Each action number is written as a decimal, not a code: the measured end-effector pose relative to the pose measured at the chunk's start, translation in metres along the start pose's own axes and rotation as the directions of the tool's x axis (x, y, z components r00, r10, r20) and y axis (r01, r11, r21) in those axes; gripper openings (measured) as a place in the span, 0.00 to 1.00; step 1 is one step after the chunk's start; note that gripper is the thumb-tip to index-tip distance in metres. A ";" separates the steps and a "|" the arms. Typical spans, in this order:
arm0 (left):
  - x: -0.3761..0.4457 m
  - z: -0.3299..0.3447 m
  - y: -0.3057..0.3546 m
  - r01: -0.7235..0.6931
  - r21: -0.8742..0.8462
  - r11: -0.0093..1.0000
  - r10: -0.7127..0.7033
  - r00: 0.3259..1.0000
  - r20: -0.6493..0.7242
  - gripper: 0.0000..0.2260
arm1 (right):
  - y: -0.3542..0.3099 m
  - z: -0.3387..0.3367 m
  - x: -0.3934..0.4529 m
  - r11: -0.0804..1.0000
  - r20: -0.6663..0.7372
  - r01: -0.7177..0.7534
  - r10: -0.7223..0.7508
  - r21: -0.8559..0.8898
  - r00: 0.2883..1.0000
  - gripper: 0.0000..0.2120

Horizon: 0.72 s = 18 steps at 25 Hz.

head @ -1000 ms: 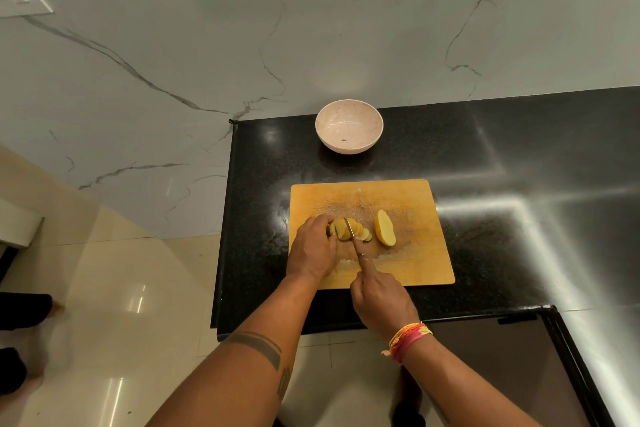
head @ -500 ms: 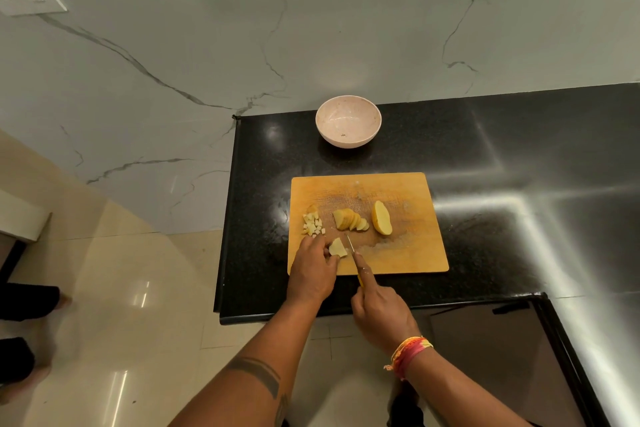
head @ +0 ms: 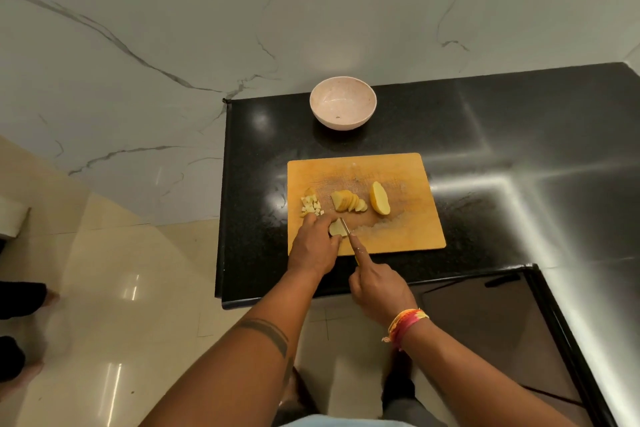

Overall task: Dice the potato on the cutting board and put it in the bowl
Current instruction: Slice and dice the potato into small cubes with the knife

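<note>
A wooden cutting board (head: pixel 398 170) lies on the black counter. On it sit a pile of small potato dice (head: pixel 310 206) at the left, a fanned stack of potato slices (head: pixel 348 201) in the middle and an uncut potato half (head: pixel 379 198) to the right. My left hand (head: pixel 314 243) pinches one potato slice (head: pixel 336 227) flat at the board's near edge. My right hand (head: pixel 377 288) grips a knife (head: pixel 347 231) whose blade rests against that slice. An empty pale pink bowl (head: pixel 343 107) stands behind the board.
The black counter (head: pixel 519 156) runs right and ends at a left edge beside the board, with beige floor tiles (head: pixel 114 288) below. A marble wall (head: pixel 207 28) rises behind. A dark panel (head: pixel 491 322) sits at the lower right.
One second ago my left hand held the sliced stack under the knife. A single slice has since been pulled to the board's near edge, and the knife now sits on it.
</note>
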<state>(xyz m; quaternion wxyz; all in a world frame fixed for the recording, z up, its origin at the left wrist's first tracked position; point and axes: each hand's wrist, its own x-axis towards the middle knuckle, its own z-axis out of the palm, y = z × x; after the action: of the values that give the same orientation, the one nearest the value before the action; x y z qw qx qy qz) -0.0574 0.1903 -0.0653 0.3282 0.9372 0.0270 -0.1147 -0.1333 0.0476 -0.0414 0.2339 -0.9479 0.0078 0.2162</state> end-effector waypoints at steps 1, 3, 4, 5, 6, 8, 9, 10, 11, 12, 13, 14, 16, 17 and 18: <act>0.002 -0.004 0.001 -0.013 0.010 1.000 0.012 1.000 0.022 0.18 | -0.003 0.002 -0.001 1.000 -0.006 -0.022 0.022 0.006 1.000 0.37; 0.005 -0.009 0.001 -0.044 0.018 0.999 0.043 0.998 0.048 0.17 | -0.011 0.004 -0.003 0.998 -0.014 -0.056 0.057 0.022 0.998 0.37; 0.006 -0.008 -0.001 -0.042 0.002 0.999 0.042 0.998 0.046 0.17 | -0.014 0.004 -0.002 0.998 -0.013 -0.061 0.061 0.029 0.998 0.37; 0.007 -0.008 -0.002 -0.035 -0.016 0.999 0.036 0.998 0.042 0.17 | -0.017 0.004 -0.002 0.998 -0.025 -0.064 0.064 0.028 0.998 0.37; 0.007 -0.008 -0.003 -0.025 -0.028 0.999 0.026 0.999 0.037 0.17 | -0.019 0.005 0.000 0.998 -0.036 -0.063 0.064 0.020 0.997 0.37; 0.008 -0.009 -0.004 -0.001 -0.054 0.999 0.002 1.000 0.027 0.18 | -0.020 0.004 0.004 0.998 -0.026 -0.054 0.055 0.013 0.998 0.37; 0.008 -0.010 -0.003 0.007 -0.066 0.998 -0.005 1.000 0.024 0.18 | -0.019 0.003 0.005 0.999 -0.021 -0.049 0.049 0.009 0.999 0.37; 0.005 -0.010 -0.002 0.015 -0.068 0.998 -0.014 1.000 0.016 0.19 | -0.018 0.003 0.006 0.999 -0.015 -0.040 0.040 0.002 0.999 0.37; 0.003 -0.009 0.001 0.020 -0.063 0.998 -0.020 1.000 0.005 0.19 | -0.017 0.002 0.006 1.000 -0.006 -0.029 0.028 -0.004 1.000 0.37; 0.000 -0.008 0.003 0.029 -0.060 0.998 -0.030 1.000 -0.008 0.19 | -0.014 0.001 0.007 1.000 0.004 -0.019 0.019 -0.007 1.000 0.37; -0.001 -0.006 0.004 0.039 -0.061 0.997 -0.041 0.999 -0.022 0.19 | -0.013 0.000 0.008 1.000 0.008 -0.013 0.013 -0.013 1.000 0.37; -0.002 -0.004 0.004 0.048 -0.061 0.997 -0.050 0.998 -0.031 0.19 | -0.011 -0.001 0.009 1.000 0.009 -0.005 0.005 -0.023 1.000 0.37; -0.002 -0.004 0.005 0.054 -0.058 0.997 -0.056 0.998 -0.038 0.19 | -0.010 -0.003 0.011 0.999 0.018 0.016 -0.016 -0.039 1.000 0.37; -0.002 -0.005 0.005 0.052 -0.056 0.997 -0.054 0.998 -0.038 0.19 | -0.010 -0.003 0.012 0.999 0.022 0.025 -0.025 -0.044 0.999 0.37; 0.000 -0.005 0.005 0.049 -0.053 0.997 -0.051 0.998 -0.036 0.19 | -0.011 -0.003 0.014 0.999 0.026 0.029 -0.028 -0.045 0.999 0.37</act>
<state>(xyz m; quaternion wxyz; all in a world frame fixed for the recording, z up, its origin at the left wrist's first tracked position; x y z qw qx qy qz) -0.0562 0.1896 -0.0589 0.3492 0.9293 0.0595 -0.1045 -0.1184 0.0574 -0.0403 0.2156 -0.9501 -0.0137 0.2250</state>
